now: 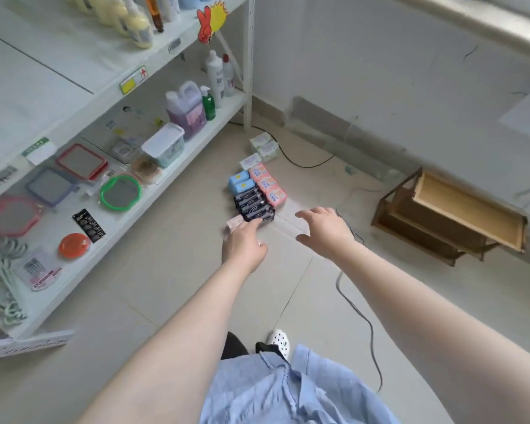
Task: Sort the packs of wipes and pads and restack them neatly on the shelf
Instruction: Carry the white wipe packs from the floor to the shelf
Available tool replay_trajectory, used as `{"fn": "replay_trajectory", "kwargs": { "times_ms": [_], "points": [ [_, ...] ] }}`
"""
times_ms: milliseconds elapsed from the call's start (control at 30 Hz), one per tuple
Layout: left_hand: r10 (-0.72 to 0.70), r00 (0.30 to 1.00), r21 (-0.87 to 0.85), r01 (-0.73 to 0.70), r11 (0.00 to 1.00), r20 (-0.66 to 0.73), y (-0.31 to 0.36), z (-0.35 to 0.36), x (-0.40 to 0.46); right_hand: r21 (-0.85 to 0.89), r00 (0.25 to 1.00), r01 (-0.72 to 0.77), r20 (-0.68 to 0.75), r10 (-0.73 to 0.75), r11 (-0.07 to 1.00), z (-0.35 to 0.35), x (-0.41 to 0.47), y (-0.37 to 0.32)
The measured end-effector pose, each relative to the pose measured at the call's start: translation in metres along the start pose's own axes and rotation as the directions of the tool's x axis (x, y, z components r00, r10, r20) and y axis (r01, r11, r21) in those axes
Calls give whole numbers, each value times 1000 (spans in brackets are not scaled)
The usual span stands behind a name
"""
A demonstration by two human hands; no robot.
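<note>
Packs lie grouped on the pale tiled floor (196, 286) in front of us, just beside the white metal shelf unit (178, 175): a row of black glossy packs (254, 206) nearest our hands, two light blue packs (241, 181) behind them, three pink packs (267, 185) alongside on the right, and farther back a white flat pack (250, 162) and two pale green-and-white wipe packs (265, 145). Our left hand (242, 244) reaches down with its fingers loosely straight and close together, the tips at the near end of the black glossy packs; a small pink-and-white pack (233, 223) shows just beside those fingers, and we cannot tell whether we touch it. Our right hand (325, 228) hovers over the floor to the right of the packs, fingers spread and slightly bent, holding nothing. On the shelf sit square lidded containers (81, 162), a green-rimmed round lid (120, 192), a purple jug (186, 110) and a green bottle (208, 104). A black cable (357, 313) trails across the tiles, and a wooden rack (450, 218) lies tipped near the wall.
</note>
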State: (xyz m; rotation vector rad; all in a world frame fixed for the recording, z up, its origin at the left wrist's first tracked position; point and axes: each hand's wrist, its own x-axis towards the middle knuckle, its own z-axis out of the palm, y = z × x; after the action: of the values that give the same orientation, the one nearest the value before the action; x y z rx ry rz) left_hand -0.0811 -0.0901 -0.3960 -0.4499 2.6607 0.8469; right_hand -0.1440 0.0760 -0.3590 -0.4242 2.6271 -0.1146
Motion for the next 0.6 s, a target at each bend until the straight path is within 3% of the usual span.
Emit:
{"fn": "replay_trajectory", "kwargs": {
  "times_ms": [200,400,600],
  "points": [
    [-12,1000,99,9,995,24,43,10,50,107,999,-52,2,52,993,-15,35,58],
    [-116,993,80,115,990,15,69,5,122,146,999,-43,21,40,988,-49,100,84],
    [-101,995,80,102,992,-14,124,-10,197,223,997,-76,-11,81,972,-101,164,121]
  ]
}}
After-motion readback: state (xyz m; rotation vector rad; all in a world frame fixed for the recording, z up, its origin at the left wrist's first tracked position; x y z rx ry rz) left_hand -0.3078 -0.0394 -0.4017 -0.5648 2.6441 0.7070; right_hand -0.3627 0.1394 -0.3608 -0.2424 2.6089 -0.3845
